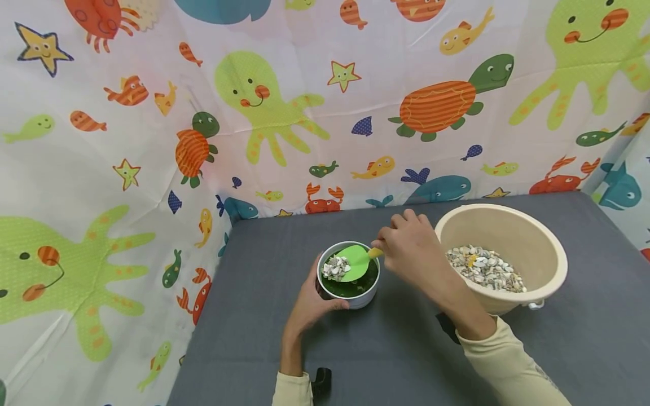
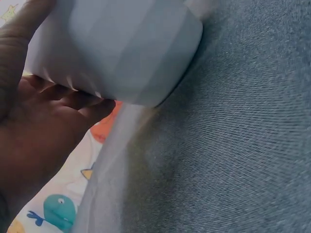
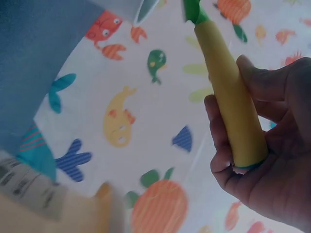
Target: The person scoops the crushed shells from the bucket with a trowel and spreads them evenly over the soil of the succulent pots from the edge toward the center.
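We're looking at ribbed, matt grey cloth, a smooth cream plastic tub, plus a scoop with a matt yellow handle (plastic-looking to us). The pot looks smooth, but we can't tell plastic from ceramic.

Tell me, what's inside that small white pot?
A green scoop bearing pale, pebble-like pieces is at the opening of the white pot; dark green shows around them inside. Whatever lies directly beneath scoop and pieces is covered.
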Demonstrator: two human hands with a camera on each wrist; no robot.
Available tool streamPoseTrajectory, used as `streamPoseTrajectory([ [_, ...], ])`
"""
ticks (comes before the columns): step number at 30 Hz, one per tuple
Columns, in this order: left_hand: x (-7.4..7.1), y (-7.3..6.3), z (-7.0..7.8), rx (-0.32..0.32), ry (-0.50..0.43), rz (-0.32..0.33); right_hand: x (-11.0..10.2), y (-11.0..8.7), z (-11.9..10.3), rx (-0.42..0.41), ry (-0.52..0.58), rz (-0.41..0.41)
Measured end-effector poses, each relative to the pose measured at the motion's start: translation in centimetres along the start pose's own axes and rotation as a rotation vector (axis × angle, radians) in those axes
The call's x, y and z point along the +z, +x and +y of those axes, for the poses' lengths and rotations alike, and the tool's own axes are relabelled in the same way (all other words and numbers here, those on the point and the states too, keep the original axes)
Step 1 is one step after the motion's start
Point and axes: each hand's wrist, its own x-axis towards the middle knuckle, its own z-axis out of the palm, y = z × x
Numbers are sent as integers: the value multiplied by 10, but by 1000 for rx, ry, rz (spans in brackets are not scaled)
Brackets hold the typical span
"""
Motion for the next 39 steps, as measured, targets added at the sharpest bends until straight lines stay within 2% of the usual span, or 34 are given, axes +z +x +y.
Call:
streamPoseTrajectory([
  [3, 3, -1, 2, -3, -40, 18, 3, 1, -15, -66, -114, 39],
  [6, 6, -3, 4, -26, -30, 46, 4, 0, -26, -112, -182, 81],
  [9, 9, -6, 6, -45, 19, 89, 5, -1, -33, -127, -185, 92],
  [14, 15, -9, 13, -54, 151, 175, 2, -1, -40, -110, -161, 52],
  [18, 17, -11, 17, -46, 209, 200, -1, -1, -43, -106, -137, 44],
  [23, 19, -11, 21, -22, 265, 201, -2, -1, -45, -116, -109, 53],
  [28, 24, -12, 26, 10, 381, 202, -2, -2, -44, -114, -112, 75],
  [31, 23, -14, 27, 4, 407, 192, -3, -3, -43, -117, -107, 79],
  [35, 12, -13, 28, -6, 416, 136, -8, -6, -38, -128, -95, 45],
  [39, -1, -4, 25, 19, 409, 41, -13, -7, -32, -172, -108, -30],
])
